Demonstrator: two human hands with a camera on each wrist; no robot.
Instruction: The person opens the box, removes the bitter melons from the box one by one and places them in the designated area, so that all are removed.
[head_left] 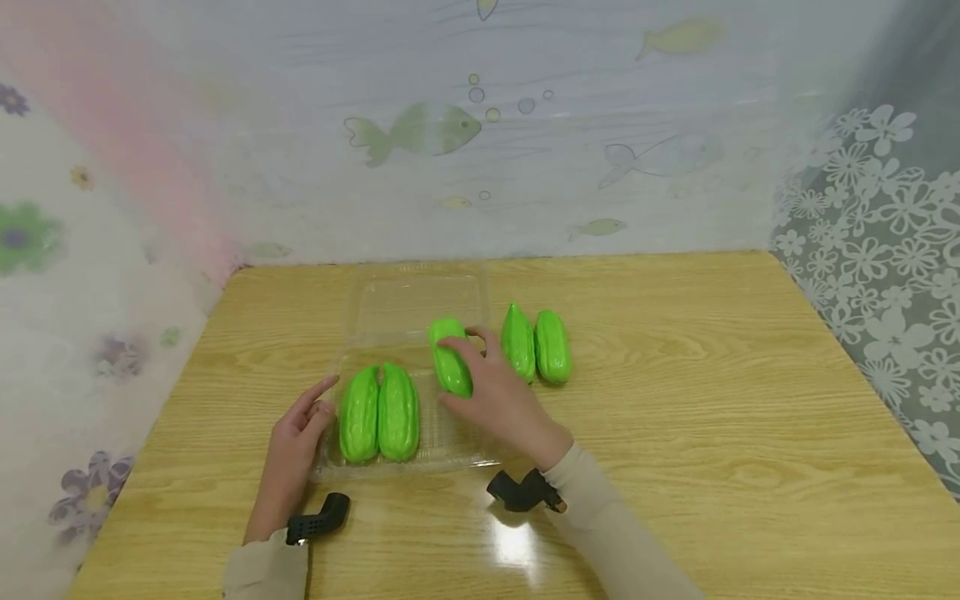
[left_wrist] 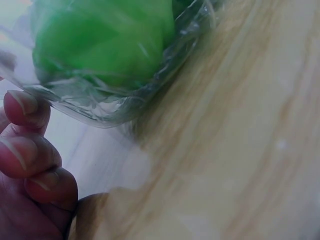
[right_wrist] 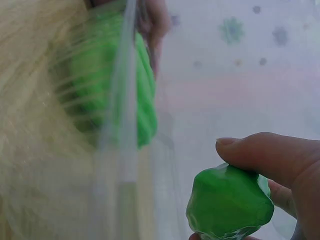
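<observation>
My right hand grips a glossy bright green bitter melon, thumb on one side and fingers on the other, above the right part of an open clear plastic container. The held melon shows end-on in the right wrist view. Two more bitter melons lie side by side in the container's left half. At the left wall, my left hand holds the container's edge with curled fingers; its fingertips are right at the clear plastic in the left wrist view.
Two further green bitter melons lie on the wooden table right of the container. The container's clear lid lies folded back toward the wall. A patterned curtain borders the table's back edge.
</observation>
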